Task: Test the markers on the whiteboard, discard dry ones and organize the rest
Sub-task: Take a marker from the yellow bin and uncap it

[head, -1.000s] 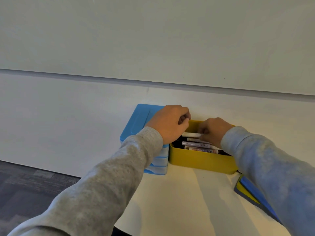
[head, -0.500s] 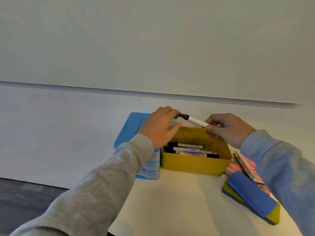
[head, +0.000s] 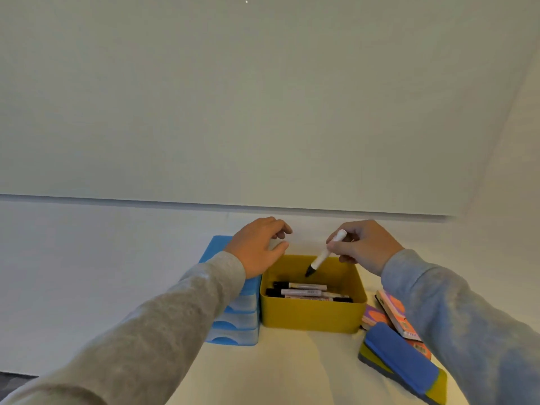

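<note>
The marker in use is a slim white barrel with a dark uncapped tip, tilted so that the tip points down and to the left, into the yellow box. The right hand pinches its upper end: the thumb and the fingers curl round the barrel, whose top end shows just above them while the tip hangs well below them, above the box's interior and touching nothing. The left hand hovers apart from the marker, to its left, with fingers loosely spread and holding nothing, above the box's left rim and the blue drawer unit.

Count: one marker in the hand; at least three more markers lying side by side on the box floor, below the fingers of both hands. One yellow box, one blue drawer unit, one blue-and-yellow eraser and a few orange packets stand on the surface, under the whiteboard.
</note>
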`<state>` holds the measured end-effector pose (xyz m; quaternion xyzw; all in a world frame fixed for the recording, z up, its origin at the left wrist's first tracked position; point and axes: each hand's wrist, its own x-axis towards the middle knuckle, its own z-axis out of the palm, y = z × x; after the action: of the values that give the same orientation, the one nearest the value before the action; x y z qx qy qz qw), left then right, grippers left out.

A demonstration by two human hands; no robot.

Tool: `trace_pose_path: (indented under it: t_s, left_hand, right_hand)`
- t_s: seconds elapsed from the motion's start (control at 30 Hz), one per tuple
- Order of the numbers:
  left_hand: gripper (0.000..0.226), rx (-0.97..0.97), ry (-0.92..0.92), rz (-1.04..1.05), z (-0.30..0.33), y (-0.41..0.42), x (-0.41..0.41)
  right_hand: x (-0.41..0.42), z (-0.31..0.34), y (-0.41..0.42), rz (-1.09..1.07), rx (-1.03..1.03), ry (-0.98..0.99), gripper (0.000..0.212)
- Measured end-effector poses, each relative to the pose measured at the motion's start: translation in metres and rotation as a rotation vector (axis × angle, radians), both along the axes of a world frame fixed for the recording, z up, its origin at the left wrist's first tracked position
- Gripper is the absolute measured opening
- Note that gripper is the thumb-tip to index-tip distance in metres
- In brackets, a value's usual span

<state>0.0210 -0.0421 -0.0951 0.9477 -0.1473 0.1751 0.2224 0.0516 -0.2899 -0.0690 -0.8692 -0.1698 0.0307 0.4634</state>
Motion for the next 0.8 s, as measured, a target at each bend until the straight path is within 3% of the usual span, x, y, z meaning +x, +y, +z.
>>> trace_pose_path:
  t_s: [0.43, 0.7, 0.8]
  left_hand:
    - [0.034, 0.194, -0.423, 0.005, 0.16, -0.013, 0.012]
    - [0.059, 0.237, -0.715, 0.148, 0.233, -0.02, 0.042]
    - [0.07, 0.273, -0.758, 0.205, 0.245, -0.022, 0.053]
  right_hand:
    - [0.004, 0.11, 0.029, -0.047, 0.395, -0.309, 0.022]
    - [0.011, 0.189, 0.021, -0.03, 0.618, -0.778, 0.021]
    - [0.018, 0.22, 0.015, -0.052, 0.507, -1.03, 0.021]
